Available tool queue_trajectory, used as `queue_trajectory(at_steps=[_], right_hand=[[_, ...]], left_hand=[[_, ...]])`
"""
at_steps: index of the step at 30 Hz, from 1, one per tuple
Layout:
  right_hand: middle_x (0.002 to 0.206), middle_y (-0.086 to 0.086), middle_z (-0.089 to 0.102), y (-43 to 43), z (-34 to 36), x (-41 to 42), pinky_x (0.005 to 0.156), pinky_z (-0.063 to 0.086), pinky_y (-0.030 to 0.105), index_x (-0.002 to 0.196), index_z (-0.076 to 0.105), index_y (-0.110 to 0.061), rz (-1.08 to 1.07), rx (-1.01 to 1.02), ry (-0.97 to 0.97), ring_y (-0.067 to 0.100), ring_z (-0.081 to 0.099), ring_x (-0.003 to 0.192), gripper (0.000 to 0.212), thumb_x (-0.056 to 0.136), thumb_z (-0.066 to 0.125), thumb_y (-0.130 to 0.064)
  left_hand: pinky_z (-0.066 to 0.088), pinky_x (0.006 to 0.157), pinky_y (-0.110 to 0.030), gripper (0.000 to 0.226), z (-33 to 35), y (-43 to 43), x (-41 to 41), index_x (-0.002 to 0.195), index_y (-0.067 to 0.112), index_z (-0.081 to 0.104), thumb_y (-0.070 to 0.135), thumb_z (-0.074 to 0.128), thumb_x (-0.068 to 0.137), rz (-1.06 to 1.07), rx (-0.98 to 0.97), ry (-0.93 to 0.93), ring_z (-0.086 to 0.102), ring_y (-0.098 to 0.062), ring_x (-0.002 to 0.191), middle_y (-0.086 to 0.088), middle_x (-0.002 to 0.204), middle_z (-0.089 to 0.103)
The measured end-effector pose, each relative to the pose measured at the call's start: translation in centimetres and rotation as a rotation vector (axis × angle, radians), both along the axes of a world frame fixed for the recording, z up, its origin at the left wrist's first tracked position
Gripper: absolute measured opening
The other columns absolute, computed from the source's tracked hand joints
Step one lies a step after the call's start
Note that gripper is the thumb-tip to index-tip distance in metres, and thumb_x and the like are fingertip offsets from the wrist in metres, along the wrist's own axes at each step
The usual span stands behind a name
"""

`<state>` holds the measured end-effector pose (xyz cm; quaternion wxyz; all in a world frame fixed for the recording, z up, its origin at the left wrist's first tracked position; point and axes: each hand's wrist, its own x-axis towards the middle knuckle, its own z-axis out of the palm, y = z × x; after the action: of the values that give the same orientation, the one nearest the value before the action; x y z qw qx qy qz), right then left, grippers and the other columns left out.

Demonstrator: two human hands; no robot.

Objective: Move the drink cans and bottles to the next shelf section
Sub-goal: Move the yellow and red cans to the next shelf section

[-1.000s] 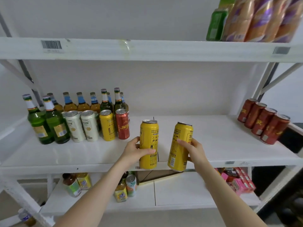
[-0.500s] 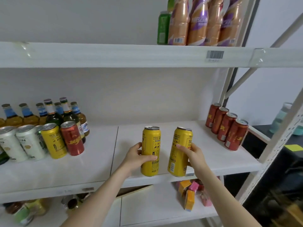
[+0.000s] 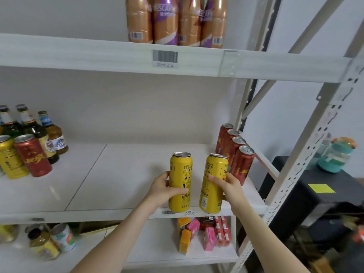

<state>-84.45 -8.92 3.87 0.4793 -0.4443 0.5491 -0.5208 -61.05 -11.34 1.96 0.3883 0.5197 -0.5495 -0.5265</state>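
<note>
My left hand [image 3: 164, 191] grips a tall yellow can [image 3: 180, 170], held upright just above the front edge of the middle shelf [image 3: 118, 174]. A second yellow can [image 3: 213, 174], tilted slightly, is in my right hand [image 3: 230, 187]. Both cans hover over the right shelf section, left of a row of several red cans [image 3: 241, 164] along the right side. In the left section stand a red can [image 3: 32, 156], a yellow can [image 3: 9, 158] and several glass bottles [image 3: 50, 133].
Brown coffee bottles [image 3: 173, 20] stand on the top shelf. The lower shelf holds small cartons [image 3: 204, 231] and jars [image 3: 53, 241]. A perforated upright post [image 3: 307, 154] closes the shelf's right end; beyond it, a black table with a teal jar [image 3: 334, 154].
The view has swung right. Both hands have carried the yellow cans from the seam between sections further into the right section, closer to the red cans.
</note>
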Motion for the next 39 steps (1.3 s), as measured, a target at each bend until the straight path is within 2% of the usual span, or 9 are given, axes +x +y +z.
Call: queue_trajectory(at_steps=[4, 9, 12, 14, 20, 26, 32, 35, 39], right_hand=[[0.092, -0.009, 0.076, -2.4, -0.5, -2.3, 0.06, 0.054, 0.02, 0.106, 0.067, -0.027, -0.009, -0.005, -0.017, 0.006, 0.073, 0.079, 0.032, 0.078, 0.082, -0.03], [0.097, -0.007, 0.076, -6.5, -1.2, -3.7, 0.072, 0.056, 0.031, 0.108, 0.067, -0.027, -0.004, -0.019, -0.033, 0.014, 0.072, 0.09, 0.038, 0.075, 0.084, -0.032], [0.1, -0.004, 0.076, -9.5, -1.6, -3.9, 0.08, 0.057, 0.037, 0.109, 0.068, -0.025, 0.002, -0.044, -0.032, 0.017, 0.072, 0.094, 0.045, 0.069, 0.086, -0.035], [0.1, -0.004, 0.076, -11.9, -2.1, -3.9, 0.079, 0.056, 0.035, 0.109, 0.067, -0.025, -0.002, -0.06, -0.043, 0.016, 0.072, 0.094, 0.04, 0.074, 0.085, -0.029], [0.1, -0.006, 0.075, -18.3, -3.3, -3.4, 0.08, 0.055, 0.031, 0.111, 0.065, -0.025, -0.016, -0.114, -0.059, 0.012, 0.071, 0.094, 0.041, 0.075, 0.085, -0.024], [0.099, -0.008, 0.075, -23.1, -4.0, -3.5, 0.076, 0.054, 0.029, 0.108, 0.065, -0.028, -0.075, -0.181, -0.062, 0.008, 0.072, 0.089, 0.039, 0.076, 0.085, -0.023], [0.105, -0.008, 0.074, -26.2, -4.7, -3.4, 0.079, 0.054, 0.03, 0.119, 0.061, -0.025, -0.136, -0.195, -0.043, 0.009, 0.07, 0.094, 0.052, 0.073, 0.086, -0.029], [0.108, -0.006, 0.072, -27.3, -5.3, -3.4, 0.082, 0.054, 0.032, 0.122, 0.059, -0.022, -0.133, -0.193, -0.043, 0.011, 0.069, 0.098, 0.055, 0.074, 0.086, -0.028], [0.108, -0.008, 0.071, -28.3, -6.0, -3.0, 0.075, 0.051, 0.025, 0.122, 0.059, -0.024, -0.125, -0.189, -0.042, 0.008, 0.068, 0.098, 0.056, 0.073, 0.086, -0.026]], left_hand=[[0.057, 0.091, -0.043, 0.076, 0.1, -2.5, -2.5, 0.109, 0.038, 0.063, 0.047, 0.092, 0.039, -0.008, -0.01, -0.021, 0.071, -0.013, 0.1, 0.007, 0.108, 0.074], [0.056, 0.094, -0.046, 0.081, 0.2, -6.4, -4.6, 0.113, 0.033, 0.062, 0.044, 0.093, 0.039, -0.003, -0.021, -0.04, 0.07, -0.015, 0.102, 0.004, 0.111, 0.073], [0.055, 0.095, -0.047, 0.076, 0.0, -8.9, -5.3, 0.115, 0.03, 0.062, 0.033, 0.095, 0.047, 0.015, -0.035, -0.046, 0.07, -0.016, 0.102, 0.002, 0.112, 0.073], [0.055, 0.095, -0.048, 0.074, -0.3, -10.9, -5.5, 0.116, 0.028, 0.062, 0.028, 0.095, 0.05, 0.025, -0.047, -0.045, 0.07, -0.018, 0.102, 0.0, 0.112, 0.073], [0.055, 0.095, -0.05, 0.083, -1.3, -16.5, -5.9, 0.117, 0.026, 0.061, 0.034, 0.093, 0.041, 0.049, -0.072, -0.052, 0.07, -0.021, 0.103, -0.002, 0.113, 0.072], [0.055, 0.094, -0.049, 0.073, -2.1, -20.9, -6.7, 0.118, 0.025, 0.058, 0.019, 0.095, 0.054, 0.062, -0.095, -0.081, 0.07, -0.021, 0.103, -0.002, 0.115, 0.071], [0.058, 0.089, -0.041, 0.071, -2.9, -22.9, -7.7, 0.114, 0.03, 0.058, 0.017, 0.096, 0.055, 0.074, -0.145, -0.069, 0.071, -0.014, 0.098, 0.0, 0.113, 0.071], [0.057, 0.092, -0.043, 0.074, -3.6, -23.5, -7.7, 0.114, 0.03, 0.058, 0.017, 0.096, 0.052, 0.071, -0.143, -0.063, 0.07, -0.015, 0.1, 0.0, 0.112, 0.071], [0.056, 0.093, -0.044, 0.079, -4.3, -23.9, -7.6, 0.117, 0.028, 0.057, 0.022, 0.095, 0.047, 0.073, -0.141, -0.064, 0.07, -0.016, 0.102, 0.001, 0.113, 0.071]])
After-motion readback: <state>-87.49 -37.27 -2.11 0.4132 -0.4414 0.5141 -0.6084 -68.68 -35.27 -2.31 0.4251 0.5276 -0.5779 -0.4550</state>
